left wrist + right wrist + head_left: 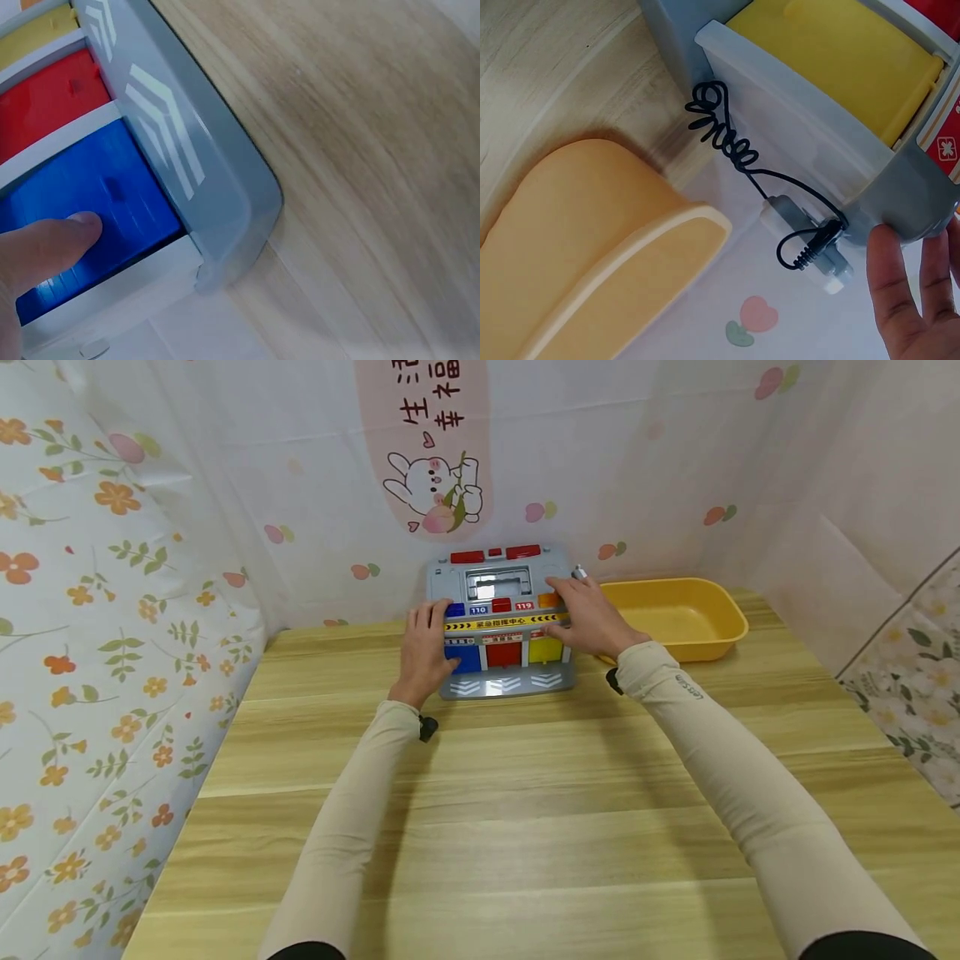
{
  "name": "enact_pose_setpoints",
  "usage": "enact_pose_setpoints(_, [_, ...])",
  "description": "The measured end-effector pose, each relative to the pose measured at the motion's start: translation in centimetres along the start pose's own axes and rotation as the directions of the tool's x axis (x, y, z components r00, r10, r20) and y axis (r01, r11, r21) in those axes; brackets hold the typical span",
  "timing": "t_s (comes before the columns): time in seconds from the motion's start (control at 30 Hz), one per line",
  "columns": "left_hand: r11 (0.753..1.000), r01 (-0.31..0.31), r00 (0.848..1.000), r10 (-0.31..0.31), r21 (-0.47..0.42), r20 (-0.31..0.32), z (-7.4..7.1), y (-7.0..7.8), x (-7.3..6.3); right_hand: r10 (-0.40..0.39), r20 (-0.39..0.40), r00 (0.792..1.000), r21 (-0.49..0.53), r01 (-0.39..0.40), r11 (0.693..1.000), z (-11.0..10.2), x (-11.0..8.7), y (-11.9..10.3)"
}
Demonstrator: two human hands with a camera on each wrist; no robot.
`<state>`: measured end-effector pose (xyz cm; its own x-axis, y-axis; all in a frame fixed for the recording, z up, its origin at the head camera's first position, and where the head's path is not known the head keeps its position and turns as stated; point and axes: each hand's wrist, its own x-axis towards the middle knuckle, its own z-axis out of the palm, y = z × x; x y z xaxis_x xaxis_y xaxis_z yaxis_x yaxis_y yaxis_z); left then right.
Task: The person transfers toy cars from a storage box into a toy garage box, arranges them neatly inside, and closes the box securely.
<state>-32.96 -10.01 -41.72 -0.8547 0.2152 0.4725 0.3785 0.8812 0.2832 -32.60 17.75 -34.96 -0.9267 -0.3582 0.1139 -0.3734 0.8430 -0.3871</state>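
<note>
A grey toy rescue station (498, 625) stands at the back of the table, its blue, red and yellow doors facing me. My left hand (423, 652) grips its left side, fingers up on the top edge. In the left wrist view, the thumb (64, 241) lies on the blue door (124, 184). On the right side, my right hand (592, 618) holds the station between thumb and fingers. The right wrist view shows fingertips (889, 255) against its grey corner. Beside them hangs a small grey-and-white handset (802, 225) on a coiled black cord (724, 135).
A yellow plastic basin (697, 652) sits on the table just right of the station. Behind both hangs a white patterned cloth (300, 485) with a rabbit drawing. The wooden tabletop (495, 827) stretches between my forearms.
</note>
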Motion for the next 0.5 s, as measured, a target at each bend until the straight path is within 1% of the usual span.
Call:
enact_pose_setpoints(0.23, [0.999, -0.018, 0.998, 0.021, 0.051, -0.052, 0.29, 0.03, -0.21, -0.005, -0.013, 1.0, 0.021, 0.005, 1.0, 0.38, -0.08, 0.0])
enact_pose_setpoints(0.33, [0.997, -0.03, 0.997, 0.034, 0.075, -0.063, 0.25, 0.12, -0.21, 0.001, -0.013, 1.0, 0.029, 0.0, 1.0, 0.39, -0.09, 0.06])
enact_pose_setpoints(0.4, [0.995, -0.035, 0.998, 0.04, 0.089, -0.058, 0.22, 0.16, -0.17, 0.004, -0.011, 1.0, 0.031, -0.004, 1.0, 0.35, -0.05, 0.12])
enact_pose_setpoints(0.5, [0.996, -0.03, 0.999, 0.033, 0.089, -0.033, 0.13, 0.03, -0.11, 0.0, -0.008, 1.0, 0.034, 0.001, 0.999, 0.22, 0.0, 0.14])
